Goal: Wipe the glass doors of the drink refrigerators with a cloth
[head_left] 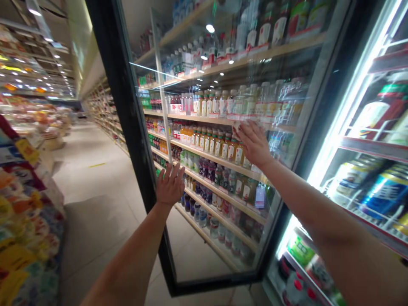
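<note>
The door (174,287) stands swung out ahead of both hands, its glass (186,259) set in a black frame (127,127). The left hand (170,183) is at the glass beside the frame's left upright, with the fingers extended and slightly spread, pointing up. It holds no visible object. The right hand (253,144) is higher and to the right of the left hand, palm toward the glass, fingers extended and close together. A pale cloth (236,125) appears at its fingertips; the item is blurred, and whether the hand grips it or only presses it cannot be told.

Rows of bottles (218,146) on shelves (200,149) show in the glass above, below and between the two hands. Ceiling lights (210,28) show as bright spots on the glass above the right hand. To the right of the right hand, beyond the frame, a lit strip (331,140) runs along the cooler opening; cans (387,191) and a green tub (299,246) are stocked inside. To the left of the left hand, beyond the frame, lie the tiled floor (95,208) and a stack of packets (22,212).
</note>
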Motion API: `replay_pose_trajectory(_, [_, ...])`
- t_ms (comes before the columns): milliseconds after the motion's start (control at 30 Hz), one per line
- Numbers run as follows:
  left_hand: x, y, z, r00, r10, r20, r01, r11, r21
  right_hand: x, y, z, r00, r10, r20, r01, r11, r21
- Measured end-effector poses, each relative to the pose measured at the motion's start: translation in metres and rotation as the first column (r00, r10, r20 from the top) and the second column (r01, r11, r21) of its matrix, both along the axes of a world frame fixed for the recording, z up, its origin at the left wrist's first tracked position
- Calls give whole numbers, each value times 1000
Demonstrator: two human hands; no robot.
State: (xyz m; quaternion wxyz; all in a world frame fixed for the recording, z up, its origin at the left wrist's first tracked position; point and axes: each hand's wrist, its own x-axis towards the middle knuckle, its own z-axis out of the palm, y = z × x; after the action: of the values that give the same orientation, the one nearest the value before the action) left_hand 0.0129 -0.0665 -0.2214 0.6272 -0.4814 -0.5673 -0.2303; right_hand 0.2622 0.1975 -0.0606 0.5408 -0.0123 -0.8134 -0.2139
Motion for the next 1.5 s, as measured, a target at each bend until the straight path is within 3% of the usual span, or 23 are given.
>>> replay_pose_trajectory(133, [-2,0,-1,1000,-22,22,22,1000,-17,6,7,10,995,-25,-97,22,999,-36])
replay_pose_trajectory(233, [-2,0,-1,999,-38,27,39,999,-16,5,11,6,979,-18,-203,4,998,-68])
replay_pose_trajectory(333, [-1,0,0,999,-30,19,30,999,-17,2,12,-8,989,10,-145,-17,999,-45])
replay_pose_trajectory(433, [-1,0,0,1000,-13,4,13,1000,-15,3,14,-8,997,19,-79,-20,1000,-14])
replay_pose_trajectory(633, [-3,0,0,1000,-14,7,14,1000,-16,-1,14,3,953,-27,-302,9,998,-61])
replay_pose_trajectory(767, [-5,0,0,1000,-17,-7,17,1000,-21,-4,10,-8,967,-50,-249,34,997,-69])
replay_pose_trajectory(867, [-6,1,0,1000,-2,-25,2,1000,-15,1,16,0,984,-46,-174,33,997,-75])
replay_pose_trajectory(1000, [-8,2,0,1000,0,-31,0,1000,-14,2,23,16,958,-69,-278,26,988,-155])
replay_pose_trajectory(1133, [-8,2,0,999,-11,-31,11,1000,-20,-7,16,-1,922,-84,-378,8,980,-198])
replay_pose_trajectory(1233, [-8,2,0,999,-17,-28,16,1000,-24,-4,14,-11,956,-63,-285,28,992,-127])
replay_pose_trajectory(1333, [-8,2,-1,1000,-15,-26,15,1000,-22,8,27,3,967,-50,-250,25,994,-102])
replay_pose_trajectory(1500, [-8,3,-1,1000,-16,-17,15,1000,-21,14,49,30,878,-127,-461,10,969,-247])
